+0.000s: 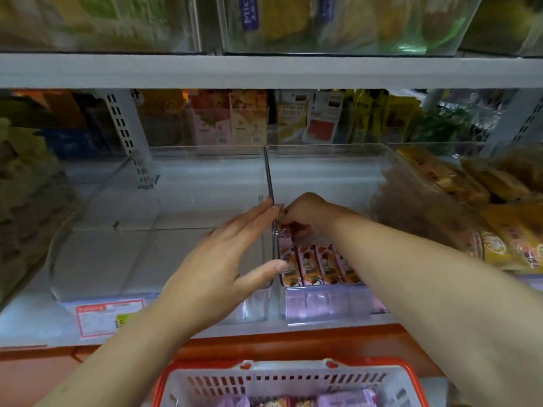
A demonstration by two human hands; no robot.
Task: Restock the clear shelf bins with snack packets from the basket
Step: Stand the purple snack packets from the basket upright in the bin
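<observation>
Two clear bins stand side by side on the shelf. The left bin (123, 218) holds nothing that I can see. The right bin (332, 177) has a row of pink snack packets (316, 265) at its front. My left hand (223, 259) lies with straight fingers against the divider wall between the bins. Inside the right bin, my right hand (305, 214) curls its fingers round a pink packet (289, 232) behind the front row. The red and white basket (282, 377) sits below the shelf with more pink packets (343, 399) in it.
A third clear bin at the right holds yellow and orange packets (499, 230). Boxed goods (246, 118) line the back of the shelf. Filled bins sit on the shelf above (264, 71). A price label (108, 318) hangs at the left bin's front.
</observation>
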